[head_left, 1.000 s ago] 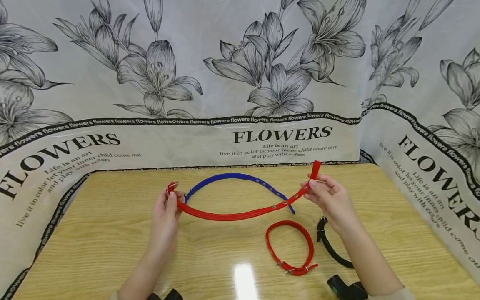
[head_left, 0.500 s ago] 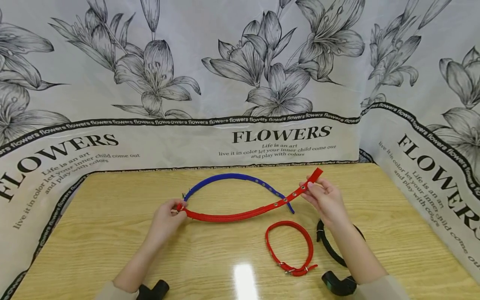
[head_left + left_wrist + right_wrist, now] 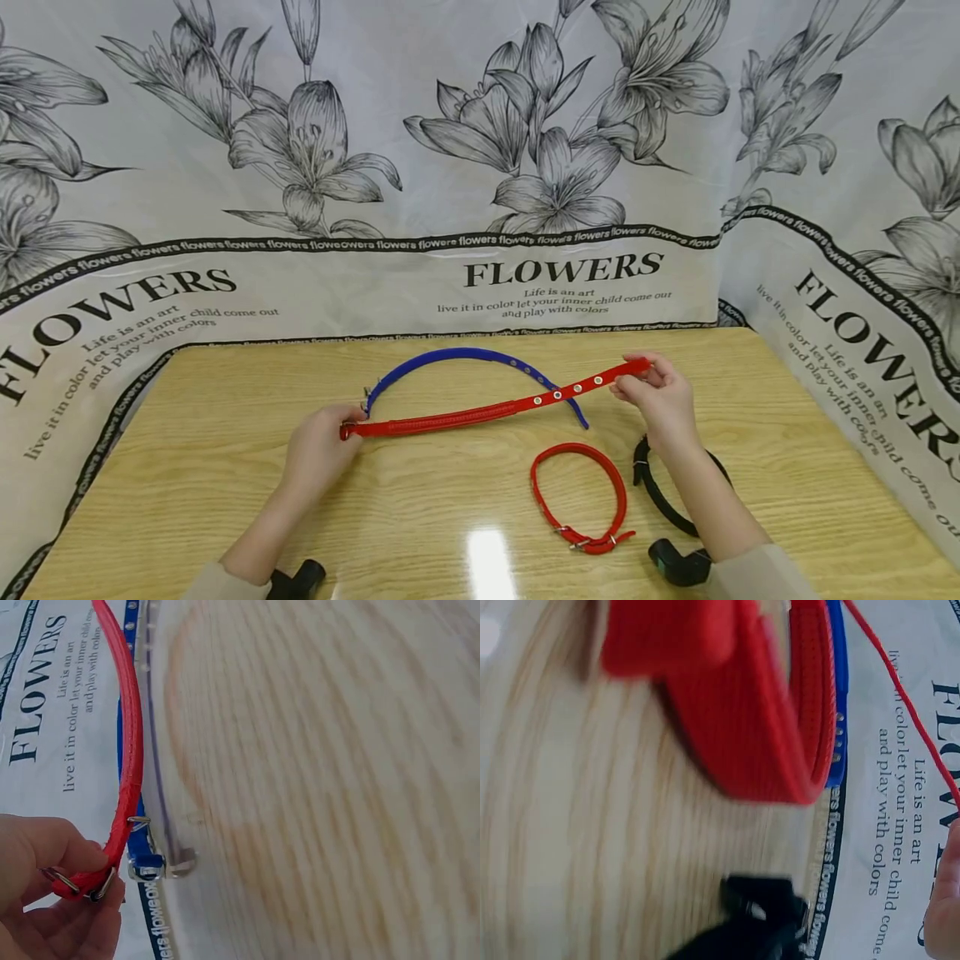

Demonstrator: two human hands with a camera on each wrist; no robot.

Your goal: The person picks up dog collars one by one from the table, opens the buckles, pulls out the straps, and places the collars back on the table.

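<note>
Unbuckled red collar [image 3: 450, 417] is up above the worktop [image 3: 225, 467], spread lengthwise between both hands, eyelet end a bit higher than buckle end. Left hand [image 3: 322, 442]: grip closed in a pinch, thumb and fingers on the buckle end, right by the metal buckle [image 3: 64, 879]. Right hand [image 3: 662, 400]: grip closed too, thumb and fingers pinching the strap near its plain tip, past the row of eyelets [image 3: 557, 396]. Fingertip detail on that side is hard to make out.

Blue collar [image 3: 457, 353] lies behind, arched on the worktop; the red strap crosses in front of its holed end, contact between them can't be told. Buckled red collar [image 3: 621, 483] sits nearer the person, in a loop; black collar [image 3: 663, 502] beside it, partly hidden by the right forearm.

Handling, judged by looks: light, not fragile, bendy along its length; padded middle likely a bit stiffer than the flat holed tail. Probably not slippery, though the buckle's metal may be and could swing. Best hold: strap just beside the buckle, plus the flat tail, eyelets left uncovered.
</note>
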